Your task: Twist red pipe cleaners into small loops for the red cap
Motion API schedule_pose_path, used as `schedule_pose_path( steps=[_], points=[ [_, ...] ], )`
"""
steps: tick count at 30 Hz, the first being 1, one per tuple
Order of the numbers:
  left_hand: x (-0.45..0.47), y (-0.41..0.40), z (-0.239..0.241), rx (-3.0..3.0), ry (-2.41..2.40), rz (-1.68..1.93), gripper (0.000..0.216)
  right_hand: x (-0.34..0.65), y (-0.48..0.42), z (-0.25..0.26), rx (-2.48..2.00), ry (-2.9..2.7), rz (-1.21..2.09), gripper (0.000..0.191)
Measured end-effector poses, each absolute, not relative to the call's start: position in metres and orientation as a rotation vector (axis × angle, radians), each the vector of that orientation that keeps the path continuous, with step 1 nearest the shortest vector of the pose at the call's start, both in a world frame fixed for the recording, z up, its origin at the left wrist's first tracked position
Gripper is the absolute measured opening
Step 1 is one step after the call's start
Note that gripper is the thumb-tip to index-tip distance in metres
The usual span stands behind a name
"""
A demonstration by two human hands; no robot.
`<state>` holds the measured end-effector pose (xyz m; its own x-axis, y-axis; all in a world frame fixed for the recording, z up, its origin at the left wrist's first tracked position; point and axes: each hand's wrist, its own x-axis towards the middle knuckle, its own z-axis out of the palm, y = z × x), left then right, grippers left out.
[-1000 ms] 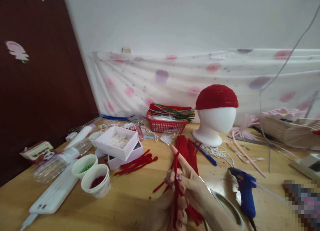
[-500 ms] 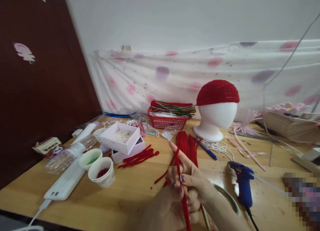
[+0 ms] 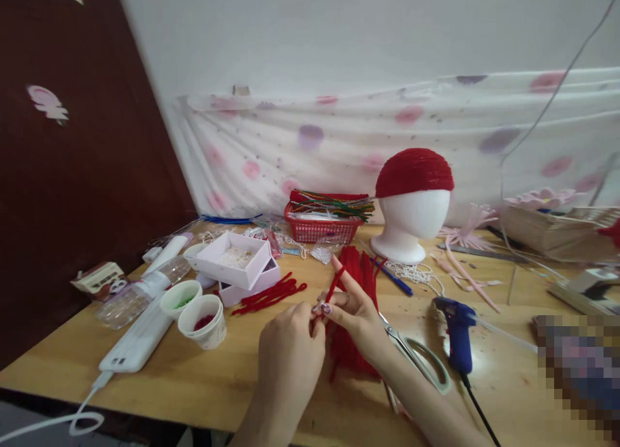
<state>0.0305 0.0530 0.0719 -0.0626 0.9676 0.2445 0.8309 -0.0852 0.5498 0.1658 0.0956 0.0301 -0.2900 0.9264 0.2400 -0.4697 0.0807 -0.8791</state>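
Observation:
A red pipe cleaner [image 3: 333, 285] runs between my two hands. My left hand [image 3: 290, 347] is closed with its fingertips pinched on it. My right hand [image 3: 362, 321] pinches it between thumb and fingers, with the index finger stretched out and the strand lying across that finger. Beneath and behind my right hand lies a bundle of red pipe cleaners [image 3: 353, 350]. Several bent red pipe cleaners [image 3: 268, 296] lie to the left. Scissors [image 3: 426, 364] with pale handles rest partly behind my right forearm.
A white mannequin head [image 3: 411, 218] wears a red cap [image 3: 415, 172]. A blue glue gun [image 3: 460, 337] lies right, its cord trailing forward. Paper cups of green [image 3: 180, 298] and dark red beads [image 3: 202, 327], a white box [image 3: 232, 259] and a power strip [image 3: 133, 340] occupy the left. Behind stands a red basket [image 3: 322, 230].
My hands were overlapped, with the pipe cleaner hanging down through them. Now my left hand has moved left and up, and the strand slants between both hands. The view has shifted slightly.

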Motion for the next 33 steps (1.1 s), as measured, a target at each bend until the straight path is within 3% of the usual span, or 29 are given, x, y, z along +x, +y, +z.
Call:
schedule_pose_path(
  steps=[3, 6, 11, 16, 27, 33],
  points=[
    [0.040, 0.051, 0.069, 1.844, 1.852, 0.863, 0.013, 0.168, 0.096, 0.031, -0.529, -1.141, 1.503, 0.087],
    [0.040, 0.054, 0.060, 1.418, 1.348, 0.900, 0.013, 0.174, 0.097, 0.036, -0.509, -1.116, 1.576, 0.085],
    [0.030, 0.059, 0.041, 0.814, 0.640, 0.810, 0.044, 0.179, 0.098, 0.043, -0.454, -1.019, 1.713, 0.091],
    [0.033, 0.062, 0.017, 0.693, 0.395, 0.759, 0.040, 0.178, 0.096, 0.043, -0.361, -1.021, 1.822, 0.099],
    [0.046, 0.063, 0.034, 0.752, 0.531, 0.913, 0.044, 0.183, 0.094, 0.045, -0.341, -1.015, 1.783, 0.075],
    [0.036, 0.069, 0.042, 1.587, 1.229, 0.990, 0.024, 0.181, 0.097, 0.043, -0.428, -1.053, 1.742, 0.079]
  ],
)
